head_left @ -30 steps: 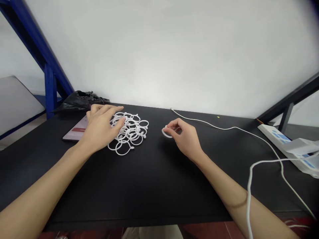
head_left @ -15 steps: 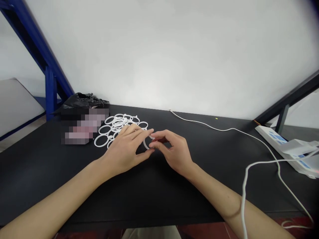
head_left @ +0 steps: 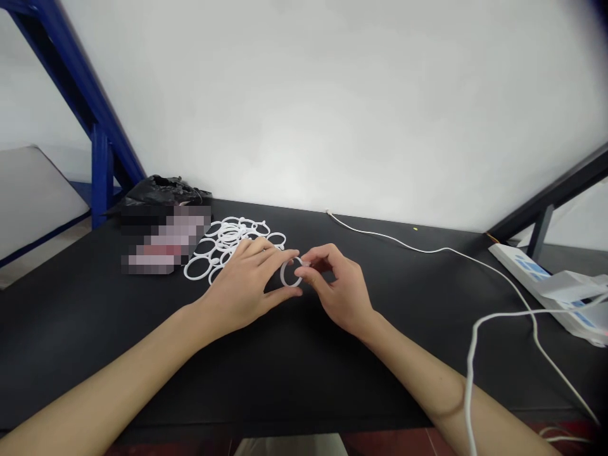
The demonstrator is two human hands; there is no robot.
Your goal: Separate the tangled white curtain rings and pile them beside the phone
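Observation:
A white plastic ring [head_left: 282, 273] stands out between my two hands, just above or on the black table. My left hand [head_left: 249, 272] curves around its left side, index finger along the top and thumb below. At the ring's right edge, my right hand [head_left: 339, 282] pinches it between thumb and forefinger, which hide that part. Several similar white rings with small knobs [head_left: 197, 268] lie in an overlapping heap beyond my left hand, which covers some of them.
A black plastic bag [head_left: 161, 190] and a blurred-out patch [head_left: 166, 244] are at the back left. A white cable [head_left: 394, 238] runs across the right of the black table [head_left: 285, 373] and passes over my right forearm. A white-and-blue package [head_left: 536, 272] lies far right.
The ring shows more fully between my hands, now seen as a nearly whole circle. My fingers have shifted slightly around it, and the whole view has moved a little.

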